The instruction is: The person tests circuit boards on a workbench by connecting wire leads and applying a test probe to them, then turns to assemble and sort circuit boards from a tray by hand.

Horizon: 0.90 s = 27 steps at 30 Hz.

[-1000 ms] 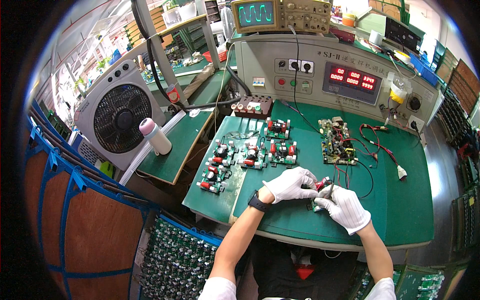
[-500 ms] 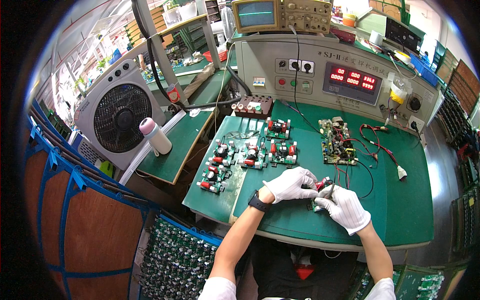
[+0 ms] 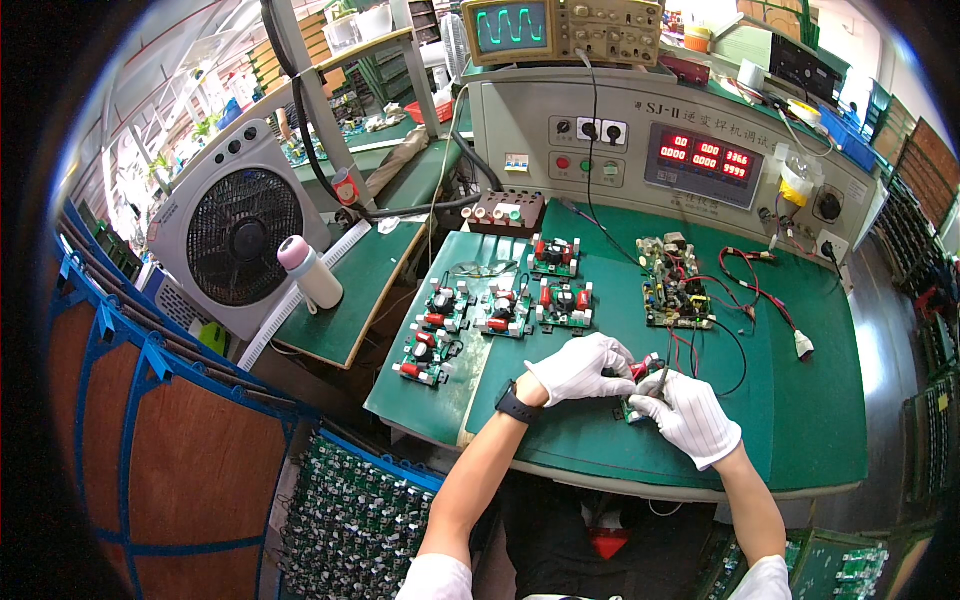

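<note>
Both my hands wear white striped gloves and meet over a small green circuit board (image 3: 634, 411) with red parts, near the bench's front edge. My left hand (image 3: 584, 370) is closed, its fingertips pinching at the board's left side. From the right, my right hand (image 3: 694, 418) is closed around a dark lead (image 3: 657, 383) against the board; its fingers hide most of both. Red and black wires run from there to a larger populated circuit board (image 3: 676, 285) farther back. The oscilloscope (image 3: 512, 27) shows a green square-like wave.
Several small boards (image 3: 505, 311) with red parts lie left on the green bench (image 3: 790, 420). Behind stands a grey test console (image 3: 600, 95) with red digits. A cable with a white connector (image 3: 803, 346) lies right. At left are a bottle (image 3: 312, 272) and a fan (image 3: 245, 240).
The oscilloscope trace has turned from a flat line into a wave, and the console's digits changed slightly. My hands stay in nearly the same place.
</note>
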### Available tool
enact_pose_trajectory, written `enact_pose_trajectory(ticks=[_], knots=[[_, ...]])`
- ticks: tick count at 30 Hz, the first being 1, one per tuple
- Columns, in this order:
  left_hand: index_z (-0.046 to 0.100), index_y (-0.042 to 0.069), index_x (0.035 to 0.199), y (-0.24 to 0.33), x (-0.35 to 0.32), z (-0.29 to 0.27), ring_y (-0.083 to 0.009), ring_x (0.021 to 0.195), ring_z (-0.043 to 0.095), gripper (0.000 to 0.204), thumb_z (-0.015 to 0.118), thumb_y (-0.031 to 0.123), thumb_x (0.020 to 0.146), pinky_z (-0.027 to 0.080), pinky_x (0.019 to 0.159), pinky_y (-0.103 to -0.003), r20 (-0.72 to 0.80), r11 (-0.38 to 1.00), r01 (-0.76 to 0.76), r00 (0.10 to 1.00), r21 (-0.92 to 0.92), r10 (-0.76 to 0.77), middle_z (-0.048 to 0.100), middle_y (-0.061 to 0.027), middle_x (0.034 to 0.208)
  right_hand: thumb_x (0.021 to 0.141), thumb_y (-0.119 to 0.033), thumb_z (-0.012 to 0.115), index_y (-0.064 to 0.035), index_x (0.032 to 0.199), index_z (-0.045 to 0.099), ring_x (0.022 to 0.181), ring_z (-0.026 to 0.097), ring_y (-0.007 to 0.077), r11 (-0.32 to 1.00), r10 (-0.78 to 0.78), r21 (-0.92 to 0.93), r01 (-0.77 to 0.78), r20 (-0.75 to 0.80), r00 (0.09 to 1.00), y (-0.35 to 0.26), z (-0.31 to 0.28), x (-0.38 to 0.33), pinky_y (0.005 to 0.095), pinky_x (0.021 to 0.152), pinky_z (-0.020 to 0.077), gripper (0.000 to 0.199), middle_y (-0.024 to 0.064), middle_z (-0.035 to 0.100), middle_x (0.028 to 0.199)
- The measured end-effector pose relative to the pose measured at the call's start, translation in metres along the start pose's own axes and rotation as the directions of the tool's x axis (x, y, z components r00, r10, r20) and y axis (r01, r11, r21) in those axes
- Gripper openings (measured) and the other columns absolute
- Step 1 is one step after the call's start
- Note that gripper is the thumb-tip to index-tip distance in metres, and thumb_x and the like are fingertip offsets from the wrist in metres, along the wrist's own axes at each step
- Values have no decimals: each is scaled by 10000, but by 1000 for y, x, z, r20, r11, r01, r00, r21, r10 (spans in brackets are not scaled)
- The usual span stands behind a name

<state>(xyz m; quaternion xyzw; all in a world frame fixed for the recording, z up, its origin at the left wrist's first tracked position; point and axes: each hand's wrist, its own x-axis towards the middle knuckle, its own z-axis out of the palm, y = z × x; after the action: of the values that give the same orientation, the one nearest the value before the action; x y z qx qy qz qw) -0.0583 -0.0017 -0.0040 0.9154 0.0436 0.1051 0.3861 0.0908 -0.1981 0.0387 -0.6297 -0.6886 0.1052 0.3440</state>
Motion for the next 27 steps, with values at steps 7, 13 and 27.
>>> enact_pose_trajectory(ticks=[7, 13, 27], knots=[[806, 93, 992, 1, 0, -1, -299, 1119, 668, 326, 776, 407, 908, 530, 991, -395, 6, 1000, -7, 1000, 10, 7, 734, -119, 1193, 926, -208, 782, 3, 964, 668, 746, 689, 356, 1000, 16, 23, -16, 0, 1000, 0, 0, -1, 419, 666, 538, 242, 165, 686, 832], [807, 97, 995, 0, 0, 0, -297, 1124, 666, 323, 779, 406, 905, 529, 994, -393, -2, 1000, -6, 1000, 10, 6, 733, -116, 1196, 926, -194, 780, 4, 963, 670, 736, 689, 347, 1000, -2, 1, 2, -6, 1000, 0, 1, -1, 408, 664, 540, 229, 158, 687, 827], [808, 91, 994, -2, 0, 1, -296, 1099, 679, 345, 782, 424, 906, 538, 979, -385, -10, 1000, -10, 1000, 10, 11, 739, -119, 1179, 926, -224, 783, 8, 953, 631, 739, 676, 372, 1000, -8, -24, 8, -1, 1000, 3, 3, -1, 429, 652, 530, 279, 173, 658, 813]])
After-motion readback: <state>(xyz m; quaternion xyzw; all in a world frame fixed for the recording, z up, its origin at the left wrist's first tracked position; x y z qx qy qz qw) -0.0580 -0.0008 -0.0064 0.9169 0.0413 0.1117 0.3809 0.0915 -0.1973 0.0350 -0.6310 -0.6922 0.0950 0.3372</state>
